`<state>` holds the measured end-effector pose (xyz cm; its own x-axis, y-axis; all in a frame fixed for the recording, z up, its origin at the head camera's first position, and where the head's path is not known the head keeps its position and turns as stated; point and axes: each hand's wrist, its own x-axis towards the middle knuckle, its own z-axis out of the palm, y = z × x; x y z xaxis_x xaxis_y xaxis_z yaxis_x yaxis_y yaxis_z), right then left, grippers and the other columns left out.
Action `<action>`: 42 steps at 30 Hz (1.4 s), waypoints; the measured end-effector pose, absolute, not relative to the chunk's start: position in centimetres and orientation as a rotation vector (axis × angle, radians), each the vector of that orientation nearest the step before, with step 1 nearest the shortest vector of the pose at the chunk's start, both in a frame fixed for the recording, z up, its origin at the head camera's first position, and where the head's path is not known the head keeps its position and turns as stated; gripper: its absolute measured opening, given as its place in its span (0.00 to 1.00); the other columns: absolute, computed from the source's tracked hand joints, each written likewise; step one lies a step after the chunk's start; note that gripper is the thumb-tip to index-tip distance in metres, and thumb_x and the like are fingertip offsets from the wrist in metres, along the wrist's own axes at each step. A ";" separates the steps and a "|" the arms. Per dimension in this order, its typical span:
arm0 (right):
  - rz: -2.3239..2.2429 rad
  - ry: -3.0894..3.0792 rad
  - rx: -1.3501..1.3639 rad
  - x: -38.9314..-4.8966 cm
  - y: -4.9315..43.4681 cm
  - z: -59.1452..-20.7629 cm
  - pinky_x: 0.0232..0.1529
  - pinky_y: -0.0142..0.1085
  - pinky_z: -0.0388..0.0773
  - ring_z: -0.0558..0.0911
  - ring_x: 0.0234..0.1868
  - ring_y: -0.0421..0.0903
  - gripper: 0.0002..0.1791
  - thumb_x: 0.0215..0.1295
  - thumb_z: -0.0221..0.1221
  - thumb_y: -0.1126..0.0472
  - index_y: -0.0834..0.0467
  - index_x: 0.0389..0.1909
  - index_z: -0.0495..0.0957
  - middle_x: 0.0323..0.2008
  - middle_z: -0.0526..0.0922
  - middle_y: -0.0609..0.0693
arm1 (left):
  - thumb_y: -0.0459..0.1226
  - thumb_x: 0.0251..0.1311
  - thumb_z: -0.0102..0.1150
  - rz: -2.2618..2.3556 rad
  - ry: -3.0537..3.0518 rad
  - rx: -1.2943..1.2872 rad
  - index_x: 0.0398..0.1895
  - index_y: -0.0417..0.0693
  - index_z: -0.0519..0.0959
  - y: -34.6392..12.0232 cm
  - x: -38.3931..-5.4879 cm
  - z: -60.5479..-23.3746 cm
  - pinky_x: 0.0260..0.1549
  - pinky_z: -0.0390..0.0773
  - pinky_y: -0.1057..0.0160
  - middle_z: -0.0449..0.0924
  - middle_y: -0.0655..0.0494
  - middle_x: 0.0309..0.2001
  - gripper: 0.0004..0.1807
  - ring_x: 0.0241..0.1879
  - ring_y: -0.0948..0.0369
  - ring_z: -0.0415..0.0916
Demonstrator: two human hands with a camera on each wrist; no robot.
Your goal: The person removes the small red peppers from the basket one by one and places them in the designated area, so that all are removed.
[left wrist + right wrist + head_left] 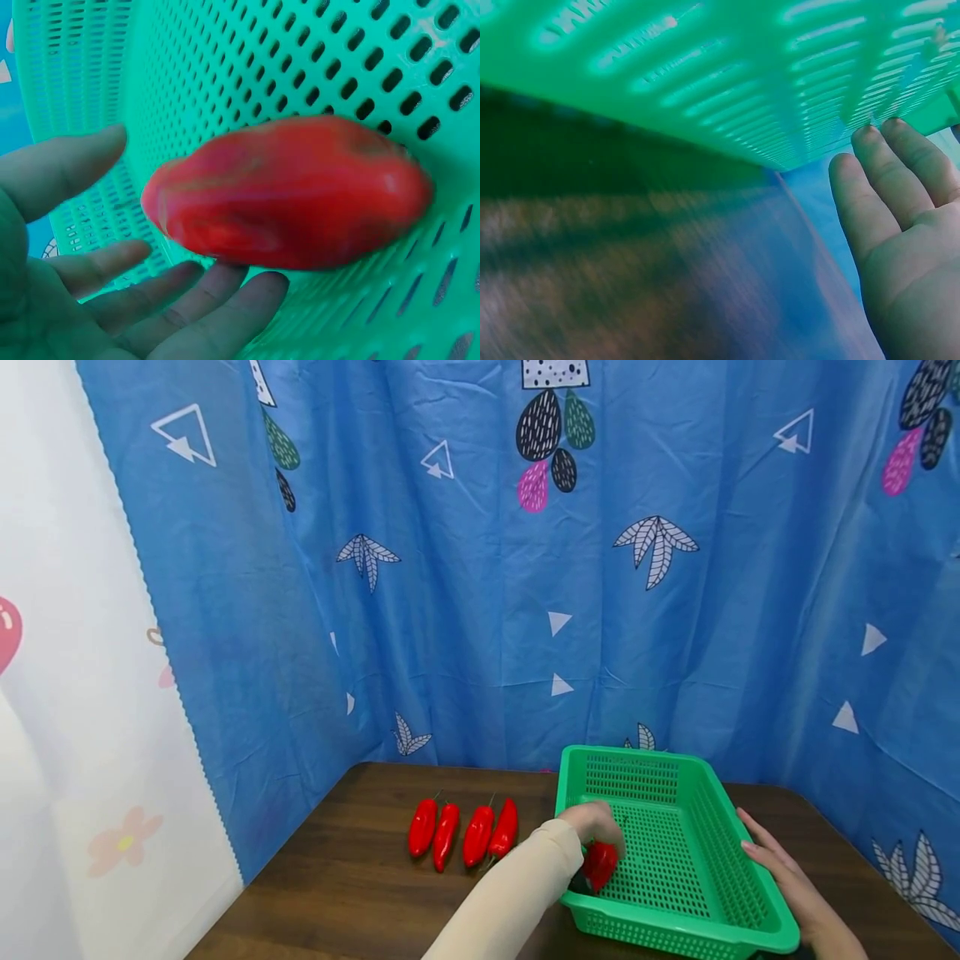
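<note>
A red pepper lies inside a green plastic basket, near its left wall. My left hand reaches over that wall and down to the pepper. In the left wrist view its thumb and fingers are spread, with fingertips right at the pepper's lower edge; no finger curls round it. At the basket's right side, my right hand rests by the outer wall. The right wrist view shows straight fingers along the slotted side.
Several red peppers lie in a row on the dark wooden table, left of the basket. A blue patterned curtain hangs behind the table and on its right. White cloth hangs at far left.
</note>
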<state>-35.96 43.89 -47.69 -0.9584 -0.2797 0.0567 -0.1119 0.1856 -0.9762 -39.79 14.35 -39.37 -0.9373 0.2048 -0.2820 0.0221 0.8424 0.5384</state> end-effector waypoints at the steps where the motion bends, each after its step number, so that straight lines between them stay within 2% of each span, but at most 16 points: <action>1: -1.874 2.330 -0.375 -36.0 43.9 -47.7 0.62 0.57 0.67 0.47 0.77 0.31 0.34 0.83 0.28 0.48 0.43 0.78 0.20 0.64 0.42 0.19 | 0.38 0.57 0.71 0.771 2.693 0.178 0.45 0.46 0.79 14.4 -39.8 -39.4 0.44 0.84 0.55 0.78 0.54 0.39 0.15 0.41 0.52 0.80; 2: -1.861 2.345 -0.367 -36.0 43.9 -47.7 0.61 0.58 0.65 0.40 0.78 0.33 0.34 0.83 0.28 0.47 0.42 0.78 0.21 0.64 0.41 0.19 | 0.38 0.56 0.72 0.759 2.698 0.180 0.44 0.47 0.79 14.4 -39.8 -39.5 0.44 0.84 0.55 0.78 0.55 0.39 0.14 0.41 0.53 0.80; 3: -1.856 2.352 -0.367 -36.0 43.9 -47.7 0.61 0.57 0.65 0.36 0.76 0.30 0.34 0.83 0.28 0.47 0.41 0.78 0.21 0.64 0.40 0.19 | 0.38 0.56 0.72 0.752 2.700 0.181 0.42 0.47 0.79 14.4 -39.9 -39.5 0.43 0.84 0.55 0.78 0.55 0.39 0.13 0.42 0.52 0.81; 5: -1.869 2.342 -0.382 -36.0 43.9 -47.7 0.60 0.47 0.70 0.45 0.76 0.28 0.34 0.83 0.29 0.48 0.42 0.78 0.21 0.65 0.40 0.20 | 0.37 0.56 0.73 0.767 2.691 0.183 0.38 0.47 0.79 14.3 -39.9 -39.6 0.40 0.84 0.55 0.78 0.54 0.37 0.12 0.41 0.52 0.81; 7: -1.874 2.332 -0.389 -36.0 43.9 -47.7 0.52 0.35 0.73 0.58 0.63 0.16 0.34 0.83 0.29 0.48 0.42 0.78 0.22 0.66 0.40 0.21 | 0.36 0.55 0.73 0.802 2.676 0.171 0.40 0.47 0.79 14.2 -39.9 -39.7 0.38 0.84 0.54 0.78 0.54 0.38 0.13 0.40 0.52 0.80; 9: -1.887 2.321 -0.404 -36.0 43.9 -47.7 0.45 0.29 0.73 0.62 0.48 0.09 0.34 0.83 0.29 0.49 0.43 0.78 0.22 0.67 0.40 0.22 | 0.35 0.54 0.73 0.848 2.651 0.168 0.43 0.47 0.80 14.1 -40.0 -39.8 0.36 0.84 0.53 0.78 0.53 0.38 0.15 0.40 0.51 0.79; 10: -1.897 2.309 -0.406 -36.0 43.9 -47.8 0.44 0.28 0.74 0.62 0.45 0.09 0.34 0.83 0.29 0.49 0.44 0.78 0.22 0.68 0.40 0.23 | 0.34 0.54 0.73 0.859 2.642 0.175 0.45 0.47 0.80 14.0 -40.0 -39.9 0.36 0.84 0.52 0.79 0.53 0.39 0.16 0.40 0.51 0.79; 12: -1.907 2.295 -0.403 -36.0 43.9 -47.8 0.45 0.29 0.75 0.64 0.46 0.10 0.34 0.83 0.29 0.49 0.44 0.78 0.21 0.69 0.40 0.24 | 0.34 0.54 0.73 0.875 2.626 0.187 0.52 0.49 0.80 13.9 -40.0 -39.9 0.36 0.85 0.51 0.79 0.53 0.43 0.21 0.42 0.51 0.80; 17: -1.922 2.276 -0.423 -35.8 43.9 -47.9 0.45 0.28 0.75 0.65 0.47 0.10 0.34 0.83 0.29 0.50 0.42 0.78 0.21 0.67 0.43 0.22 | 0.34 0.55 0.72 0.857 2.613 0.253 0.57 0.53 0.80 13.7 -39.9 -40.0 0.36 0.85 0.51 0.80 0.54 0.48 0.25 0.45 0.53 0.80; 22: -1.931 2.255 -0.434 -35.8 43.9 -47.9 0.45 0.29 0.77 0.68 0.48 0.13 0.34 0.83 0.29 0.51 0.44 0.78 0.20 0.66 0.45 0.23 | 0.33 0.54 0.73 0.808 2.628 0.290 0.58 0.57 0.80 13.6 -39.8 -40.1 0.33 0.84 0.54 0.79 0.57 0.51 0.26 0.47 0.55 0.79; 28: -1.865 2.362 -0.418 -35.8 43.8 -47.8 0.45 0.28 0.73 0.62 0.45 0.09 0.33 0.83 0.29 0.49 0.41 0.79 0.22 0.66 0.41 0.21 | 0.35 0.54 0.73 0.727 2.654 0.332 0.58 0.57 0.79 13.7 -39.8 -40.4 0.32 0.84 0.57 0.80 0.60 0.47 0.26 0.44 0.59 0.80; 31: -1.842 2.398 -0.422 -35.8 43.8 -47.8 0.47 0.32 0.73 0.61 0.47 0.09 0.33 0.83 0.28 0.49 0.41 0.79 0.23 0.65 0.41 0.19 | 0.34 0.54 0.74 0.710 2.657 0.331 0.57 0.58 0.80 13.8 -39.9 -40.5 0.31 0.84 0.57 0.80 0.59 0.45 0.26 0.43 0.59 0.80; 35: -1.820 2.434 -0.415 -35.7 43.7 -47.8 0.54 0.44 0.71 0.58 0.49 0.10 0.33 0.83 0.28 0.49 0.40 0.79 0.23 0.63 0.41 0.18 | 0.34 0.53 0.74 0.692 2.664 0.330 0.53 0.60 0.80 13.9 -39.8 -40.6 0.30 0.83 0.59 0.80 0.59 0.42 0.24 0.40 0.60 0.79; 38: -1.825 2.429 -0.414 -35.7 43.7 -47.8 0.54 0.46 0.70 0.59 0.49 0.11 0.33 0.83 0.28 0.49 0.41 0.79 0.23 0.63 0.41 0.18 | 0.33 0.54 0.73 0.678 2.666 0.337 0.52 0.61 0.80 13.9 -39.7 -40.5 0.29 0.83 0.59 0.79 0.59 0.42 0.23 0.38 0.61 0.78; 40: -1.827 2.419 -0.410 -35.7 43.8 -47.7 0.51 0.38 0.72 0.60 0.47 0.09 0.33 0.83 0.28 0.49 0.40 0.78 0.22 0.64 0.41 0.19 | 0.33 0.54 0.73 0.654 2.669 0.348 0.54 0.62 0.80 13.9 -39.6 -40.4 0.28 0.83 0.60 0.79 0.59 0.42 0.24 0.37 0.61 0.78; 42: -1.838 2.403 -0.416 -35.7 43.8 -47.7 0.49 0.36 0.72 0.61 0.46 0.09 0.33 0.83 0.29 0.49 0.41 0.78 0.22 0.65 0.41 0.20 | 0.33 0.55 0.72 0.628 2.673 0.352 0.55 0.63 0.80 13.9 -39.5 -40.3 0.28 0.83 0.60 0.79 0.59 0.43 0.25 0.37 0.61 0.78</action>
<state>-35.72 43.79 -47.71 -0.9591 -0.2668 0.0951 -0.1616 0.2396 -0.9573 -39.48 13.90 -40.32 -0.8999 0.3201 -0.2961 0.1548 0.8694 0.4693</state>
